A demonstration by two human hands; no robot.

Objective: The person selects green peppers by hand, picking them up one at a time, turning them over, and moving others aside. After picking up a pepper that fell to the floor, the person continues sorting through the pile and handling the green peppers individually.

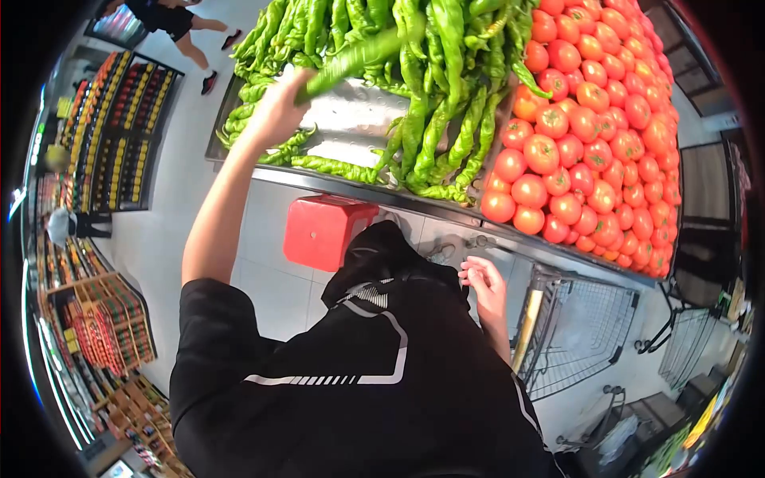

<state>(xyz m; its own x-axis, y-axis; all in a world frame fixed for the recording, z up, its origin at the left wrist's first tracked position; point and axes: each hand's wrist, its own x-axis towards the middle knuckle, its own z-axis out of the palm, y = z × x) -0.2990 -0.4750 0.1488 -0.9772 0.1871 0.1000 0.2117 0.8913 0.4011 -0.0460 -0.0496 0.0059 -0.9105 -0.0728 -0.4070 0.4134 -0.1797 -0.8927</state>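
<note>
My left hand (280, 110) is closed around one end of a long green pepper (355, 60), held above the display bin and slightly smeared by motion. Below it, more long green peppers (434, 103) lie in heaps around a bare patch of the silvery bin floor (343, 119). Beside my waist, my right hand (484, 285) hangs with loosely curled fingers and nothing visible in it. It is nearest to the shopping cart (586, 327) and touches none of the produce.
Red tomatoes (590, 143) are piled right of the peppers. Under the bin's front edge (382, 190) stands a red stool (323, 231). Shelves of jars (119, 135) line the left side. A person (179, 32) walks at the upper left, and another person (64, 225) stands farther left.
</note>
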